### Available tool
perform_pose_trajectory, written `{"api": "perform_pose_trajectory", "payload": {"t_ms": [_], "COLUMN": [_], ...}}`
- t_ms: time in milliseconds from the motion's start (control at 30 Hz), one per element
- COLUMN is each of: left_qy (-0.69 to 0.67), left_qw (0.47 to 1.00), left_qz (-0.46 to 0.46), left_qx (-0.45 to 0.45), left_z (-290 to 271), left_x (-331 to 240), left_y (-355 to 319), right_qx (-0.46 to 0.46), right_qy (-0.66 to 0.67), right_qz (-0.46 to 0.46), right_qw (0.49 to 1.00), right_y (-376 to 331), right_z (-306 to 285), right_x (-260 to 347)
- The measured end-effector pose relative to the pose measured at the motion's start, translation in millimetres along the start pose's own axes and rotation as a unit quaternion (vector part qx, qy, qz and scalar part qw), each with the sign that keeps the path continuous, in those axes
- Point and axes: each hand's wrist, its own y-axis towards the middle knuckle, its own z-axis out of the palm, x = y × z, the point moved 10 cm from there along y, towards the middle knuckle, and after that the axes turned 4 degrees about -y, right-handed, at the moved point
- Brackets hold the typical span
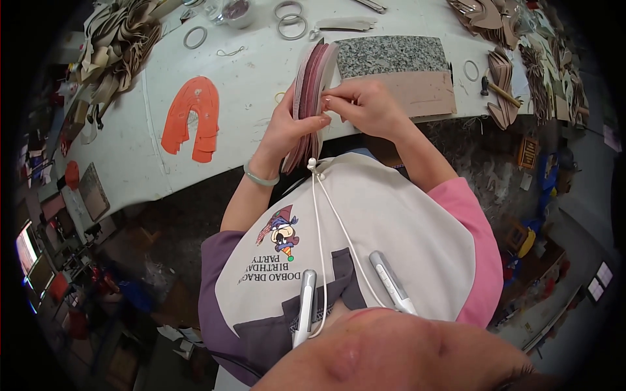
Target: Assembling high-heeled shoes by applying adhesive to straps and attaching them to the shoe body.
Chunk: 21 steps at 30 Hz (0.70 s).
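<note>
A thick stack of thin, curved pieces (313, 78) in pink, maroon and pale grey stands on edge over the near rim of the table. My left hand (289, 127) is closed around its left side, thumb lying across the near part. At the stack's right side my right hand (368, 107) has its thumb and forefinger pinched together against the edges of the pieces. Whether one layer or several are caught there is too small to tell. To the left lies an orange horseshoe-shaped set of flat overlapping pieces (207, 117).
Behind my right hand lie a speckled grey slab (391, 53) and a tan board (417, 93). A hammer (502, 92) rests near bundled pieces (501, 111) on the right. Metal rings (292, 27) and a jar (238, 13) stand at the back. More bundles (120, 45) lie far left.
</note>
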Motion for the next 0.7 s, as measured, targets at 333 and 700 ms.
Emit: {"api": "perform_pose_trajectory", "payload": {"t_ms": [333,700], "left_qy": [0.101,-0.300], "left_qw": [0.995,0.935], "left_qz": [0.022,-0.159], "left_qx": [0.002,0.096], "left_z": [12,-8], "left_x": [-17,22], "left_y": [-10,-8], "right_qx": [-0.077,-0.138], "right_qy": [-0.029,0.560], "right_qz": [-0.081,-0.015], "right_qw": [0.993,0.817], "right_y": [-3,-6], "right_z": [3,-8], "right_x": [18,-46]}}
